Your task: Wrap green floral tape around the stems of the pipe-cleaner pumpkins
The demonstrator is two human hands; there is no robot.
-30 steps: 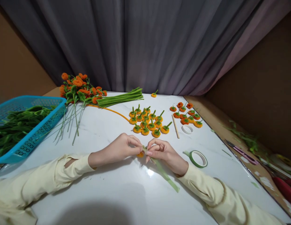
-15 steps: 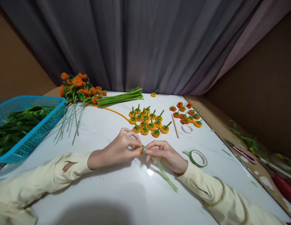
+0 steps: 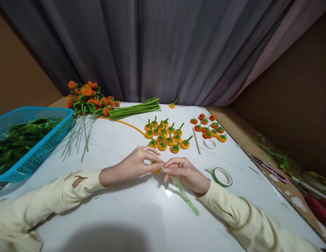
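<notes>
My left hand (image 3: 136,164) and my right hand (image 3: 185,172) meet at the middle of the white table (image 3: 120,210). Between the fingertips of my left hand sits a small orange flower head (image 3: 157,170), pinched and mostly hidden. My right hand pinches a strip of pale green tape (image 3: 184,195) right beside that head, and the strip trails down and to the right over the table. Both hands are closed.
Behind the hands lie several yellow-orange flower heads (image 3: 166,135) and darker orange ones (image 3: 208,127), a wooden stick (image 3: 196,141), a white tape ring (image 3: 209,144) and a green tape roll (image 3: 222,177). Finished stemmed flowers (image 3: 86,99), green stems (image 3: 135,109) and a blue basket (image 3: 34,147) stand left.
My left fingers have shifted around the orange head, turning it slightly against the tape. My right hand has stayed nearly still.
</notes>
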